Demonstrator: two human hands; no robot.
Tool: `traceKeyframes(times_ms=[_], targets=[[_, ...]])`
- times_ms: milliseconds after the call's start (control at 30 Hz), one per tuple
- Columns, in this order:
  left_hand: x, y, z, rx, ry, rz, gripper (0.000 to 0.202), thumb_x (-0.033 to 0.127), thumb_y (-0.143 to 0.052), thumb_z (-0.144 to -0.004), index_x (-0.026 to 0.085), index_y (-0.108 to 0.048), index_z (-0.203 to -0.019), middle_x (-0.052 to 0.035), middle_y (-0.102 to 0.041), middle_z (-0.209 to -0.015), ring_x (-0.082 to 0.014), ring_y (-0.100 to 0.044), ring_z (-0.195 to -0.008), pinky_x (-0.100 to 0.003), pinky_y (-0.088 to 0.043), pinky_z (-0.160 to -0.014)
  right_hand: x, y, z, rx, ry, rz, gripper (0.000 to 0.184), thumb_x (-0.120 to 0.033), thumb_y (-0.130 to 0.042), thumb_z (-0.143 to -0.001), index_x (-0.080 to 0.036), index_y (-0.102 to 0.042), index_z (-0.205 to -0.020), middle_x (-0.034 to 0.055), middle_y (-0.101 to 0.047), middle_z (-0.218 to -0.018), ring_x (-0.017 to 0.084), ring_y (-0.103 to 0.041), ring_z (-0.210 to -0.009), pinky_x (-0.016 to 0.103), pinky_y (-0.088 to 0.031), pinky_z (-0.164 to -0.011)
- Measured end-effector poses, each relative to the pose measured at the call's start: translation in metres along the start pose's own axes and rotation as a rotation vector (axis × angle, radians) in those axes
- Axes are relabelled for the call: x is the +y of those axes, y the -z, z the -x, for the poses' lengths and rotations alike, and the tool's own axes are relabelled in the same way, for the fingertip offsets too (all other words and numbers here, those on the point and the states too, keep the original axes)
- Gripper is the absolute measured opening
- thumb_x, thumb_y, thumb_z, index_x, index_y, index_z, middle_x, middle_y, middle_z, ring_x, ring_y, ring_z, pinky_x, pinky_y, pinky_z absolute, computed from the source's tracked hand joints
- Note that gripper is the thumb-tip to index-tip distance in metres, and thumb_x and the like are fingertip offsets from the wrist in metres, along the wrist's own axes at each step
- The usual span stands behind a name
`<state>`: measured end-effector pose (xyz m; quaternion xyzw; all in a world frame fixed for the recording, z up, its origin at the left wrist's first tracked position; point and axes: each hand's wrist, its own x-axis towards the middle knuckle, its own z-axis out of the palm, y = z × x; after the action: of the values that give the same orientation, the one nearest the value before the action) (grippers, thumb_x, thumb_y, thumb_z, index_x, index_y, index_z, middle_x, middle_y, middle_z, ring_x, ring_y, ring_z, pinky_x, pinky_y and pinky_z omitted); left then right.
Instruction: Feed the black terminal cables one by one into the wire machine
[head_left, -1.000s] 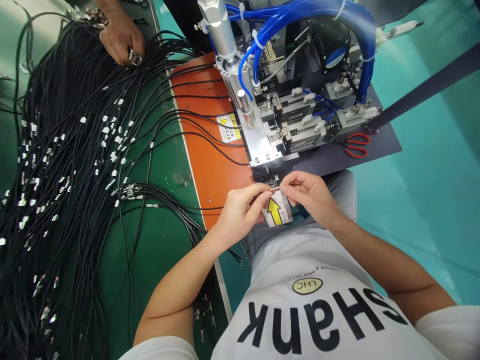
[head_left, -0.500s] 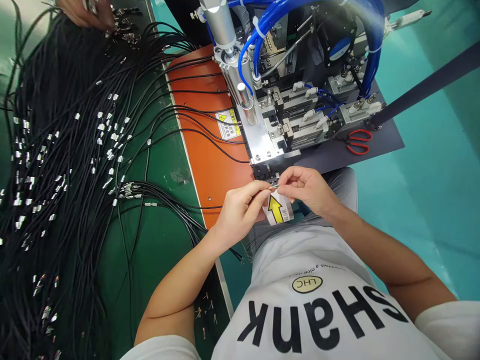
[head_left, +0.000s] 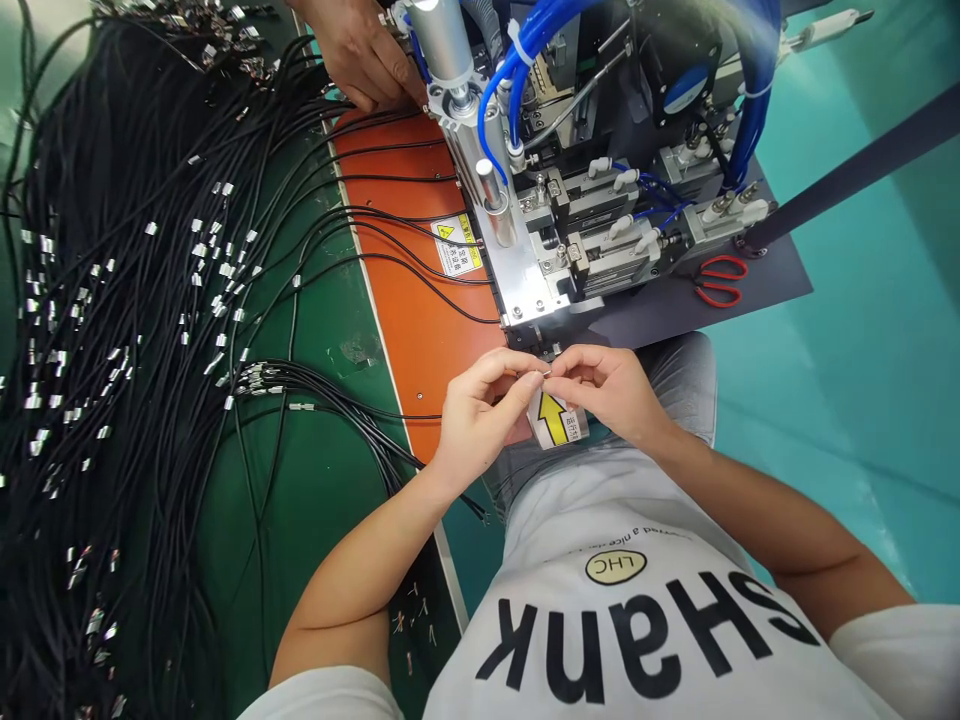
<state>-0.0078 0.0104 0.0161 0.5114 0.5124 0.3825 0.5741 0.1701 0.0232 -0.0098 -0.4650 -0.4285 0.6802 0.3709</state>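
At the near end of the machine (head_left: 517,250), my left hand (head_left: 484,405) pinches the end of a black cable (head_left: 409,413), which runs in from the left beneath the hand. My right hand (head_left: 607,390) is closed at the tip of that cable, thumb against forefinger, on thin wire ends (head_left: 547,373). The fingertips of both hands nearly meet and partly cover the wires. Just below them is a white label with a yellow arrow (head_left: 554,418). Several other black cables (head_left: 397,210) cross the orange plate (head_left: 420,350) into the machine's edge.
A large heap of black cables (head_left: 150,130) with shiny metal ends covers the green table (head_left: 322,600) at left. A co-worker's hand (head_left: 367,55) is at the machine's far end. Red-handled scissors (head_left: 720,280) lie on the dark base, right. Blue hoses (head_left: 555,35) arch above.
My fingertips have come closer together over the wire ends, covering more of them. The co-worker's hand has moved right, from the cable heap to the machine's far end.
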Motion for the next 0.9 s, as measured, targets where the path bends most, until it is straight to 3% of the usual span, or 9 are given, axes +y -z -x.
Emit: traceKeyframes(times_ms=[133,400,633,900], targets=[[-0.002,-0.002,0.000,0.053,0.050,0.100,0.017,0.035,-0.065,-0.090,0.018,-0.066,-0.091,0.0014,-0.059,-0.068,-0.0064,-0.051,-0.048,-0.022,-0.040,-0.045,0.000,0.002,0.001,-0.020,-0.015,-0.002,0.023,-0.038,-0.082,-0.072,-0.019,-0.073,-0.082,0.0008,-0.068,-0.072,0.012,-0.058,-0.058,0.026,-0.049,-0.054],[-0.004,-0.001,0.001,0.061,0.045,0.136,0.017,0.035,-0.064,-0.090,0.018,-0.064,-0.087,0.0002,-0.061,-0.073,-0.0069,-0.052,-0.051,-0.023,-0.043,-0.048,0.000,0.004,-0.003,-0.061,0.005,0.033,0.023,-0.040,-0.079,-0.075,-0.020,-0.071,-0.081,0.0005,-0.066,-0.071,0.013,-0.057,-0.059,0.027,-0.047,-0.055],[-0.003,0.003,0.001,0.036,0.049,0.079,0.017,0.033,-0.067,-0.089,0.017,-0.070,-0.095,0.0012,-0.059,-0.065,-0.0083,-0.052,-0.055,-0.024,-0.046,-0.055,-0.002,-0.011,0.002,0.046,0.187,0.243,0.013,-0.031,-0.074,-0.082,-0.020,-0.069,-0.077,0.0013,-0.066,-0.077,0.013,-0.057,-0.067,0.027,-0.046,-0.063],[-0.003,0.014,-0.003,-0.041,0.192,0.183,0.017,0.031,-0.075,-0.081,0.017,-0.071,-0.088,0.0012,-0.060,-0.064,-0.0080,-0.052,-0.053,-0.022,-0.044,-0.051,-0.003,-0.011,0.005,0.032,0.205,0.278,0.010,-0.026,-0.073,-0.082,-0.020,-0.068,-0.076,0.0002,-0.065,-0.076,0.013,-0.056,-0.068,0.028,-0.044,-0.063]])
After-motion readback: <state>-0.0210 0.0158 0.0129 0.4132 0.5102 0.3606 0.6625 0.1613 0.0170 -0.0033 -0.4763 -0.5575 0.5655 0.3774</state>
